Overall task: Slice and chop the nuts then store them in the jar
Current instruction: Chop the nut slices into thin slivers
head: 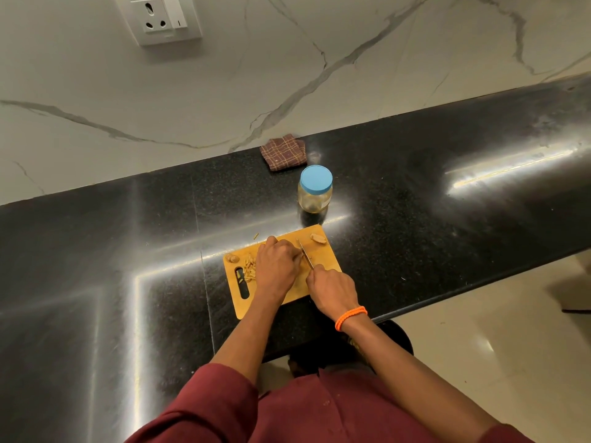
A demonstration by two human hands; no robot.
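Note:
A wooden cutting board (323, 252) lies on the black counter. My left hand (277, 265) rests on the board with fingers curled over a nut that is hidden beneath them. My right hand (332, 287) grips the handle of a knife (305, 253), whose blade lies right beside my left fingertips. A pile of sliced nut pieces (250, 266) sits at the board's left. One whole nut (232, 258) lies at the left corner and another nut (319, 238) at the far right corner. Behind the board stands a glass jar (315, 199) with its blue lid (316, 178) on.
A folded brown checked cloth (283, 151) lies against the marble wall behind the jar. A stray nut sliver (256, 235) is on the black counter (447, 219) just off the board. The counter's front edge runs close behind my right wrist, over the tiled floor (479, 346).

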